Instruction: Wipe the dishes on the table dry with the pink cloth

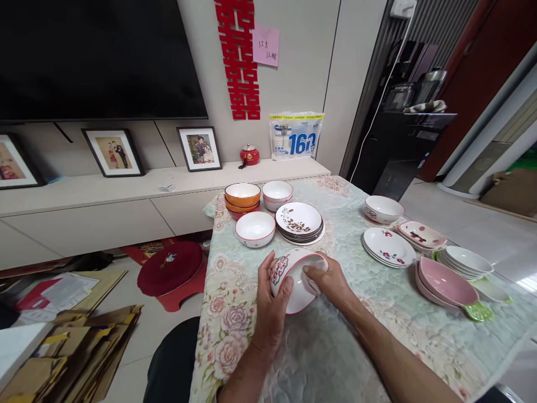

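Observation:
A white bowl with a red rim and a floral pattern [298, 288] is tilted between both hands above the near part of the table. My left hand [271, 299] grips its left side, thumb over the rim. My right hand [331, 280] holds its right side, with the thumb inside the rim. Just beyond are a white red-rimmed bowl [255, 229] and a stack of plates with brown flowers [298, 219]. Behind them stand stacked orange bowls [243, 194] and pink-and-white bowls [277, 192].
To the right are a white bowl [384, 209], flowered plates [389, 247], spotted dishes [422, 234], stacked white bowls [467, 261] and pink dishes with a green handle [447, 281]. A flowered cloth [235, 336] covers the table. Left of it stands a red stool [171, 268].

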Available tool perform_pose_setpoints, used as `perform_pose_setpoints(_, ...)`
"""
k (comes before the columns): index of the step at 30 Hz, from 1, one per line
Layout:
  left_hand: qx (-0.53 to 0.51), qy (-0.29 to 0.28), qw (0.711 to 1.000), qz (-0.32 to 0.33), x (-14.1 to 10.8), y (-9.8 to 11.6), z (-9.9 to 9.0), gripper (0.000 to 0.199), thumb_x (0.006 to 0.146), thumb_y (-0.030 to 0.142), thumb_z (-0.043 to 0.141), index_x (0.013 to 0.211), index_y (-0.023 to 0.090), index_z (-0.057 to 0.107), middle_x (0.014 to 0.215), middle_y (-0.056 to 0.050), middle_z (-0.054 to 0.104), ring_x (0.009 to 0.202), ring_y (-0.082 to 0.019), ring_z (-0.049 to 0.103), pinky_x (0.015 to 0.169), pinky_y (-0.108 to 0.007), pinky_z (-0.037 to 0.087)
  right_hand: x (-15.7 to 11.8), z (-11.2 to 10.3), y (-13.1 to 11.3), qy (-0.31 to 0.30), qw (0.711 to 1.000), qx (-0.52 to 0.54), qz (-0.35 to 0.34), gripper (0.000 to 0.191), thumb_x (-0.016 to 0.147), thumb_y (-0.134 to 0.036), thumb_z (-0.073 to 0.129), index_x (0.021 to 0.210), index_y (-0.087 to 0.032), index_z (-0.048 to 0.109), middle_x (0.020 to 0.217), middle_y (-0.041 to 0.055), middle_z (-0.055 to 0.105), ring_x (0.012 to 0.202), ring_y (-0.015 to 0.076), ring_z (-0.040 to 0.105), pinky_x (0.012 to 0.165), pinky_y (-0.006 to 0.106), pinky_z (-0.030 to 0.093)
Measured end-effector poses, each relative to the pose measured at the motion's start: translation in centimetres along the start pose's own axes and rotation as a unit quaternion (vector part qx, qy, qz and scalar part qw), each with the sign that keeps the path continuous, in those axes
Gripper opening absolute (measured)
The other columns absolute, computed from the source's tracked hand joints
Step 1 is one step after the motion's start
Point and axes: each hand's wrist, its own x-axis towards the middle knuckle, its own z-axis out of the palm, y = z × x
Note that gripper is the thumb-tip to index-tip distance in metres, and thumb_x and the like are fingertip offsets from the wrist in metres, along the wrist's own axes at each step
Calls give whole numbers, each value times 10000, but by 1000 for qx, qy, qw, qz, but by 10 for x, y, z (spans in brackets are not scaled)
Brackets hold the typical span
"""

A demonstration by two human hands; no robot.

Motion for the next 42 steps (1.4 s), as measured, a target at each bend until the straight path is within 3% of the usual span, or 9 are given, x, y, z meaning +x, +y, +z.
perform_pose_setpoints(3, 47, -56, 997, 18, -1, -2, 0, 707, 771, 359, 691, 1394, 200, 397, 1366, -132, 526, 1228, -285, 541, 1031, -395, 432, -1, -11, -5, 59, 976, -128, -169, 275, 742, -212, 596, 1001, -185, 684, 941, 58, 726, 842, 216, 663, 772, 328, 524)
perform_pose_setpoints(6, 101, -88, 989, 63, -2, -4, 0, 760, 736, 254, 692, 1422, 199, 370, 1347, -137, 538, 1201, -289, 555, 1011, -403, 446, -9, -18, -16, 84, 907, -238, -337, 369, 774, -110, 529, 1109, -197, 658, 1030, 87, 712, 955, 217, 667, 822, 326, 533)
perform_pose_setpoints(11, 189, -92, 960, 183, -3, -3, -4, 822, 657, 139, 702, 1421, 191, 404, 1345, -151, 546, 1218, -333, 534, 1027, -443, 426, -22, -16, -29, 59, 841, -308, -440, 387, 832, -93, 523, 1192, -199, 619, 1135, 131, 682, 1055, 230, 651, 869, 338, 536)
perform_pose_setpoints(15, 142, -65, 976, 154, -4, -6, -6, 737, 709, 181, 691, 1399, 199, 430, 1318, -143, 569, 1200, -319, 551, 1011, -431, 441, -16, -11, -25, 79, 904, -225, -356, 350, 772, -106, 550, 1087, -212, 659, 1000, 82, 707, 930, 219, 667, 807, 332, 536)
perform_pose_setpoints(20, 38, -10, 996, 83, -4, -4, -2, 640, 784, 357, 687, 1360, 198, 459, 1330, -134, 567, 1208, -302, 556, 1000, -409, 457, -6, 1, -13, 48, 993, -25, -104, 286, 677, -206, 624, 953, -177, 693, 895, 55, 726, 813, 221, 657, 747, 333, 522)
perform_pose_setpoints(27, -61, 19, 998, -14, 3, -6, -4, 585, 865, 441, 599, 1375, 217, 421, 1328, -122, 571, 1174, -287, 581, 951, -405, 489, -8, 17, -7, -41, 987, 113, 108, 234, 634, -271, 683, 823, -132, 676, 692, 22, 690, 627, 183, 600, 608, 297, 486)
perform_pose_setpoints(32, 37, -42, 998, 7, 2, -4, -1, 630, 804, 335, 663, 1370, 203, 420, 1343, -119, 552, 1218, -284, 544, 1022, -410, 436, -1, -4, -5, 47, 995, -46, -68, 283, 696, -242, 613, 959, -170, 686, 869, 45, 731, 783, 220, 658, 724, 329, 523)
perform_pose_setpoints(37, 115, -68, 987, 90, -1, -3, 1, 746, 693, 183, 695, 1386, 189, 420, 1339, -134, 541, 1214, -299, 540, 1032, -423, 426, -10, -18, -15, 92, 903, -252, -335, 385, 782, -121, 529, 1141, -207, 640, 1042, 97, 712, 972, 229, 666, 822, 344, 530)
perform_pose_setpoints(42, 159, -76, 970, 169, -2, 0, -2, 713, 667, 130, 687, 1347, 189, 479, 1324, -134, 563, 1222, -314, 537, 1042, -431, 419, -18, -13, -24, 87, 883, -256, -383, 360, 803, -115, 543, 1135, -228, 625, 1051, 92, 702, 984, 221, 661, 839, 332, 531)
